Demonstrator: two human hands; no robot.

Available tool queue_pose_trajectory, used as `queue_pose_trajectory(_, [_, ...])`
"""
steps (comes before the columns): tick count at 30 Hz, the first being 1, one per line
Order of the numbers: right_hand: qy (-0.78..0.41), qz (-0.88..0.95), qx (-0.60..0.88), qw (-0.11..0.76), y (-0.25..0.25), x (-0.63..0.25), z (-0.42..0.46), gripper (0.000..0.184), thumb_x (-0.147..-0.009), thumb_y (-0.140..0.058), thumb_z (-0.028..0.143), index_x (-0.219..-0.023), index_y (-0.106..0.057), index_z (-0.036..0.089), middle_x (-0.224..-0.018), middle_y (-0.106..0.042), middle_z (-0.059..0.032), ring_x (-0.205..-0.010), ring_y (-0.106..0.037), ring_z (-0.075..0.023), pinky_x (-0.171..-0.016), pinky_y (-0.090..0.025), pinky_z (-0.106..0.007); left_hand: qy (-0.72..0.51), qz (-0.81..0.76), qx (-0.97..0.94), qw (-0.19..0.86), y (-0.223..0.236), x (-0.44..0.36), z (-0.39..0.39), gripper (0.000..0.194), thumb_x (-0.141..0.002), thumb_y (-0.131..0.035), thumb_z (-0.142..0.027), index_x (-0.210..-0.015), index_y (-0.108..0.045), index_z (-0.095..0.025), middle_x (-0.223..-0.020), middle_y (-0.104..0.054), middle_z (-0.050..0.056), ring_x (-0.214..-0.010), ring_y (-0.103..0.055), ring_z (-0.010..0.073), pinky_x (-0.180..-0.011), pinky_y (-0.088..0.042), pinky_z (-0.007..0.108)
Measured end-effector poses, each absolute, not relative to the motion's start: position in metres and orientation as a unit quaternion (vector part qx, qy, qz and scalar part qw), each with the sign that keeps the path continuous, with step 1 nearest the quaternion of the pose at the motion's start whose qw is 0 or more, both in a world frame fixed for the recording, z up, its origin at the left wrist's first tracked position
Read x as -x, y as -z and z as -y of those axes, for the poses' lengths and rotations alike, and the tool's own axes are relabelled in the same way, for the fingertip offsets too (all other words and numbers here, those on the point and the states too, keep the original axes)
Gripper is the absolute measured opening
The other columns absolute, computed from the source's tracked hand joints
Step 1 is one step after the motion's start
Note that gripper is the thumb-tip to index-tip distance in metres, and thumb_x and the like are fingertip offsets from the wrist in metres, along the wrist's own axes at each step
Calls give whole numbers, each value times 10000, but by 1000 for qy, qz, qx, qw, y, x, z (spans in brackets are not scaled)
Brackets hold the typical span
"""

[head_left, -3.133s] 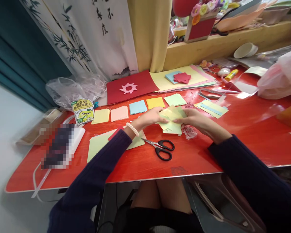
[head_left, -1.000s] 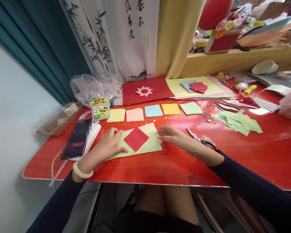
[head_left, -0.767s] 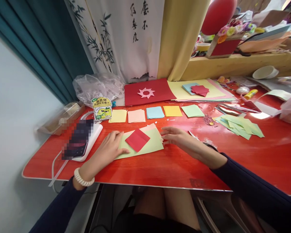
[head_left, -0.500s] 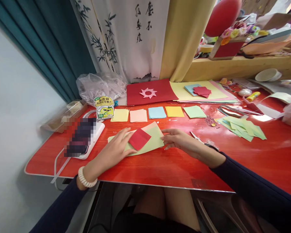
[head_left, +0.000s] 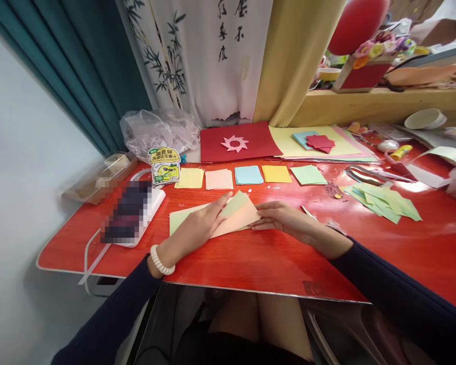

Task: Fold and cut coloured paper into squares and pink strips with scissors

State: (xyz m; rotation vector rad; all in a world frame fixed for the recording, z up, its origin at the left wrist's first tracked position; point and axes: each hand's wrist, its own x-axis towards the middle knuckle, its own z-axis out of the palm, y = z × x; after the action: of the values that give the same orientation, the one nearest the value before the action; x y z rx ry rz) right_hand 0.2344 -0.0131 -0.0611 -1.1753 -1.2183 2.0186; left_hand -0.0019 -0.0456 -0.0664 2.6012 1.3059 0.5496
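In front of me on the red table lie overlapping sheets, light green paper and peach paper. My left hand rests across their middle, fingers stretched out flat and pointing up and right. A white coiled band circles that wrist. At the right end of the sheets, the fingers of my right hand are closed on the corner of the peach paper. The red square that lay on top is out of sight.
Behind the sheets runs a row of small paper stacks, with a blue stack in the middle. Left are a phone on a white block and a juice carton cutout. Scissors and green paper scraps lie right.
My left hand has moved right and up over the sheets. The red square has gone from view, and the peach paper shows on top at the right. My right hand has barely moved.
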Motion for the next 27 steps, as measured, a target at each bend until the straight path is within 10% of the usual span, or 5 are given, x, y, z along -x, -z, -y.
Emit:
queue_pose_trajectory(10, [-788, 419, 382, 242, 58, -237, 12, 299, -809, -521, 55, -1073, -656, 94, -1097, -679, -125, -1027, -644, -207, -1023, -452, -366, -118, -409, -905, -5, 65, -8, 43, 432, -929, -406, -423, -1226, -517, -131, -1037, -653, 131, -1052, -595, 292, -807, -511, 404])
queue_pose_trajectory(18, [-763, 411, 419, 270, 63, -232, 14, 267, -841, -508, 68, -1077, -634, 69, -1073, -685, -133, -947, -673, -191, -953, -511, -338, -170, -409, -893, -72, 73, -8, 44, 439, -932, -367, -190, -1371, -366, -173, -1095, -656, 105, -1013, -636, 219, -679, -539, 292])
queue_pose_trajectory(27, [-704, 433, 468, 313, 67, -222, 19, 188, -849, -521, 94, -981, -654, 113, -960, -710, -94, -808, -693, -148, -832, -562, -284, -164, -373, -909, -85, 71, -11, 44, 346, -937, -423, -333, -1179, -520, -105, -910, -677, 91, -938, -648, 232, -726, -541, 327])
